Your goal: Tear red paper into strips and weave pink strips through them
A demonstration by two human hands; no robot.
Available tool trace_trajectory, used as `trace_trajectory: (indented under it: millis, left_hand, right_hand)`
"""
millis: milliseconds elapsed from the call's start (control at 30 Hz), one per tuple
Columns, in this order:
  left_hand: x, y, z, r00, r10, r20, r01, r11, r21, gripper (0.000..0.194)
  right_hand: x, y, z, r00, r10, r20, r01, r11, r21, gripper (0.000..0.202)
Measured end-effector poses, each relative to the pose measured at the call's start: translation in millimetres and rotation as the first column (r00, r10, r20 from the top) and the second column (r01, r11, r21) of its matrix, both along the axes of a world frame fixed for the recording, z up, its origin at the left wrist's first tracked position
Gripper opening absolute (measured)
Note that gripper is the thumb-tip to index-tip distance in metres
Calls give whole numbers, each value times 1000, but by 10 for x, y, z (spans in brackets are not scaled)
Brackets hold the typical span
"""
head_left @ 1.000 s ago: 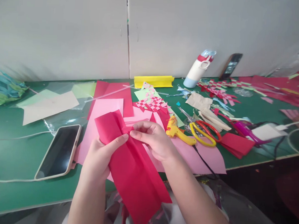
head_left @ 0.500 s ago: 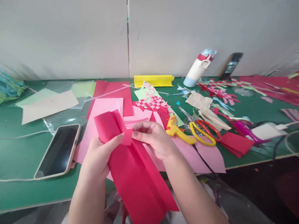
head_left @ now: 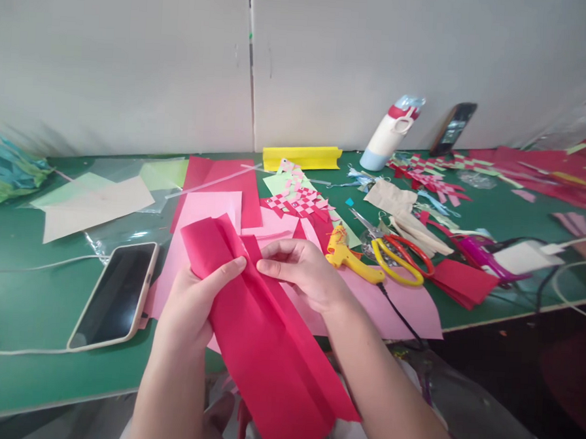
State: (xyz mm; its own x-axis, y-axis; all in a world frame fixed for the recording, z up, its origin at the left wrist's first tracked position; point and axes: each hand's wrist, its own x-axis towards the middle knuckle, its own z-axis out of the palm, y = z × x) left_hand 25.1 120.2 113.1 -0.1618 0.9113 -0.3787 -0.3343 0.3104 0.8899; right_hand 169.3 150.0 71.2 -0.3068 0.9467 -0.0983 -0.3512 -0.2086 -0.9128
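Observation:
A long folded sheet of red paper [head_left: 276,356] slants over the table's front edge. My left hand [head_left: 193,299] grips its upper left part, with the thumb lying on top near a fold. Close by on the right, the thumb and forefinger of my right hand [head_left: 302,272] pinch the raised right edge of the same paper. Pink sheets [head_left: 210,208] lie beneath and behind it. Beyond them are woven red and pink paper pieces [head_left: 301,200].
A phone [head_left: 115,295] lies at the left. At the right are a yellow glue gun [head_left: 352,258], scissors [head_left: 394,257] and a white charger [head_left: 526,261]. Toward the wall stand a bottle [head_left: 390,133], a second phone [head_left: 453,128] and folded yellow paper [head_left: 301,158].
The small red flap between my thumbs no longer lies across the fold; a narrow edge now stands up beside my right fingers. The lower end of the paper has shifted slightly right.

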Motion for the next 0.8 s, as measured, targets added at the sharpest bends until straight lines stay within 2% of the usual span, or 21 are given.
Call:
trace_trajectory:
  millis: [267,567,800]
  left_hand:
    - [-9,7,14,1000,6,1,-6,1000,-8,35]
    - [-46,33,-19,1000,17,-1,-17,1000,-11,38]
    - [-56,14,10,1000,9,10,-10,993,117,44]
  right_hand:
    - [-28,-8,10,998,-11,-56,11,1000,1,20]
    - [15,3,-21,1000,19,5,-19,1000,3,22]
    - [25,35,-4,994,-78,-72,78,997,-6,18]
